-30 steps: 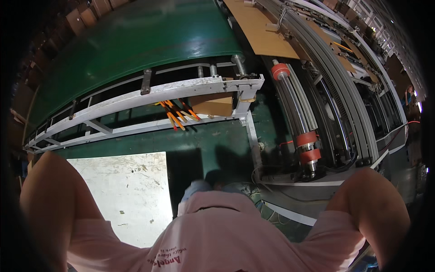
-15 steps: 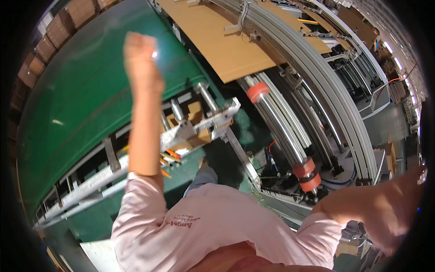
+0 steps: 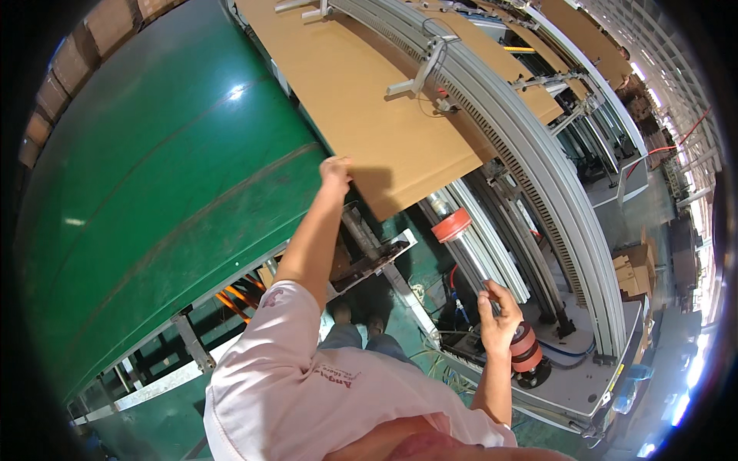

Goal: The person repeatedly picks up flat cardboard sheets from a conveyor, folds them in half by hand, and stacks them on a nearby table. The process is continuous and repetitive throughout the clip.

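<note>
A large flat brown cardboard sheet (image 3: 369, 100) sticks out from the machine, its near corner hanging past the green belt. At the sheet's left edge, close to that corner, my left hand (image 3: 336, 172) is closed on it; the fingertips are partly hidden. My right hand (image 3: 501, 319) hovers by the steel roller shaft (image 3: 470, 257), beside its lower red rings (image 3: 526, 349). Its fingers are half curled and apart, with nothing between them.
A wide green conveyor belt (image 3: 161, 177) runs along the left. A curved-looking grey machine beam (image 3: 530, 146) spans the right, over the cardboard. Stacked cartons (image 3: 111, 27) line the far left. Cables (image 3: 453, 361) and a metal frame bar (image 3: 407, 292) lie low ahead of my feet.
My left hand has come down from over the belt to the cardboard's edge. My right hand has swung in from the far right to the roller. The cardboard sits nearer in view.
</note>
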Tool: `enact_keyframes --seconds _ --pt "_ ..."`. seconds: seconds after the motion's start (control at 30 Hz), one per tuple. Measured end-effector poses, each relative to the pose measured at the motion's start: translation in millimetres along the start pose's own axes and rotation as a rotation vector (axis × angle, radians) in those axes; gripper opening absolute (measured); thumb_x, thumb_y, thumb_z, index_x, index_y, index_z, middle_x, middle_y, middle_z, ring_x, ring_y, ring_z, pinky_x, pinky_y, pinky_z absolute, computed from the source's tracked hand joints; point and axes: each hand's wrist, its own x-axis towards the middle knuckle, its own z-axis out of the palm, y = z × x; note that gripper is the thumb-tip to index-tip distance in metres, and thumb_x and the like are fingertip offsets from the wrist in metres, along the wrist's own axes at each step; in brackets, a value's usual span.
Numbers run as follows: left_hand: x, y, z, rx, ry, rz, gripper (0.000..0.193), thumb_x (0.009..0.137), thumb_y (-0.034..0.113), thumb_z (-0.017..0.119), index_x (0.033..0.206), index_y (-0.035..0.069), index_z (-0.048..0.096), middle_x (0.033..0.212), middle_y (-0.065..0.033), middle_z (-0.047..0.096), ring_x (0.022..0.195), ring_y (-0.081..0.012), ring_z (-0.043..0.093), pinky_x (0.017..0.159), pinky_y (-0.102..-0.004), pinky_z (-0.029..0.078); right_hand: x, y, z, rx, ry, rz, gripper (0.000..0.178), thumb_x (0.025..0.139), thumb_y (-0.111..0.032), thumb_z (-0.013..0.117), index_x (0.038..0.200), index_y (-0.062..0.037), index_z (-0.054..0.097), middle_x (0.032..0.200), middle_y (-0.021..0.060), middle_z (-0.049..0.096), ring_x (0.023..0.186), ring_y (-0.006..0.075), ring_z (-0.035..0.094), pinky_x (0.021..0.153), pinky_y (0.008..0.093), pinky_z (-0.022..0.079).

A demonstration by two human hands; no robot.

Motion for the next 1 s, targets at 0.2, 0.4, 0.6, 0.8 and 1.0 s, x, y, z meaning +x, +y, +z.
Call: enact_keyframes --seconds 0.2,0.4,0.6,0.8,1.0 --pt "14 100 -172 0.084 0.093 0.098 0.014 0.077 0.004 0.070 0.089 0.002 0.063 0.086 -0.0097 0.065 0.080 -0.0241 0.062 0.071 -0.0431 0.054 18 20 53 0.105 -0.131 0.007 0.029 0.079 0.004 0.068 0.108 0.0018 0.065 0.087 0.0094 0.066 0.077 0.0153 0.064 0.072 0.0275 0.051" --pt "-55 219 -312 0.300 0.019 0.048 0.019 0.089 0.016 0.061 0.100 0.001 0.065 0.094 -0.0106 0.070 0.082 -0.0218 0.068 0.075 -0.0361 0.055 67 42 77 0.188 -0.103 -0.038 0.022 0.089 -0.002 0.062 0.110 0.0010 0.065 0.100 0.0122 0.069 0.088 0.0146 0.065 0.079 0.0271 0.051" --pt "-213 235 -406 0.532 0.151 0.044 0.009 0.086 0.014 0.067 0.081 0.008 0.063 0.076 0.0042 0.062 0.067 -0.0069 0.053 0.062 -0.0247 0.041 142 75 130 -0.200 -0.217 -0.275 0.060 0.077 0.003 0.070 0.132 0.0021 0.047 0.136 0.0196 0.049 0.120 0.0311 0.051 0.100 0.0374 0.043" --pt "-344 215 -540 0.618 0.250 0.206 0.008 0.085 0.012 0.068 0.079 0.010 0.064 0.070 0.0051 0.056 0.064 -0.0077 0.051 0.060 -0.0284 0.040 129 17 241 -0.155 -0.444 -1.140 0.072 0.065 0.000 0.072 0.132 -0.0093 0.050 0.144 0.0197 0.042 0.138 0.0390 0.032 0.115 0.0517 0.021" --pt "-577 243 -609 1.016 1.410 0.721 0.047 0.088 0.027 0.060 0.126 0.000 0.058 0.123 -0.0160 0.063 0.111 -0.0286 0.062 0.096 -0.0351 0.045 56 -88 258 0.276 -0.635 -1.152 0.042 0.070 -0.005 0.064 0.112 -0.0042 0.063 0.114 0.0182 0.063 0.107 0.0386 0.060 0.092 0.0431 0.049"
